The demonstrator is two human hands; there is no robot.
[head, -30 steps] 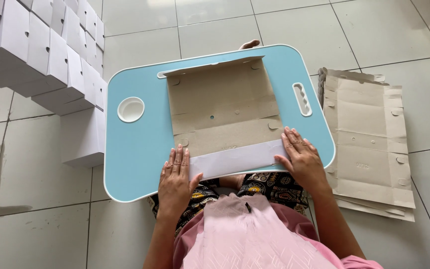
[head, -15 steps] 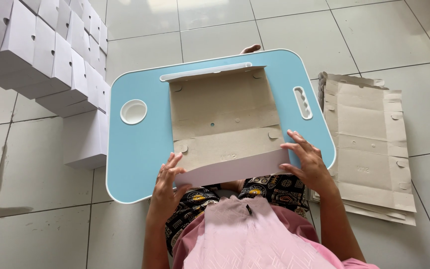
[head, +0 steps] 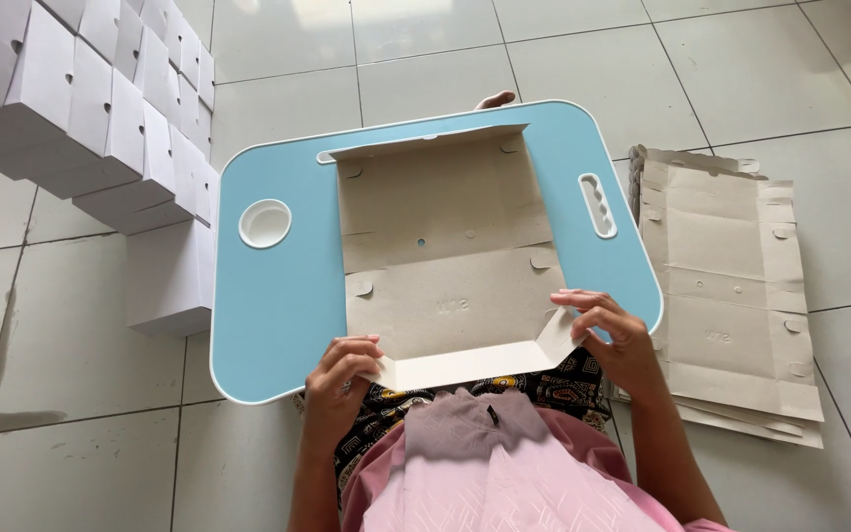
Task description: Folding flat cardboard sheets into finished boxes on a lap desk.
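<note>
A flat, unfolded cardboard box blank lies across a small counter with a smooth light-blue top, a thin white rim and rounded corners. The blank is matte grey-brown card, scored with straight fold lines and cut with small half-round tabs and a tiny round hole near its middle. Its near edge is folded upward into a low wall, showing the clean white outer face of the card, and the two near corners are turned in as short angled flaps.

The left hand sits at the near left corner of the blank, its fingers curled and pinching the corner flap. The right hand grips the near right corner, fingers bent and pressed together over the raised flap.

The counter has a round white cup recess on its left side and a narrow white slotted groove on its right. On the pale glossy tiled floor, to the right of the counter, rests a stack of flat blanks in the same rough brown card, edges slightly uneven. To the left, rows of finished white boxes stand packed together, square-sided and smooth. The person wears a pink cloth over dark patterned fabric.
</note>
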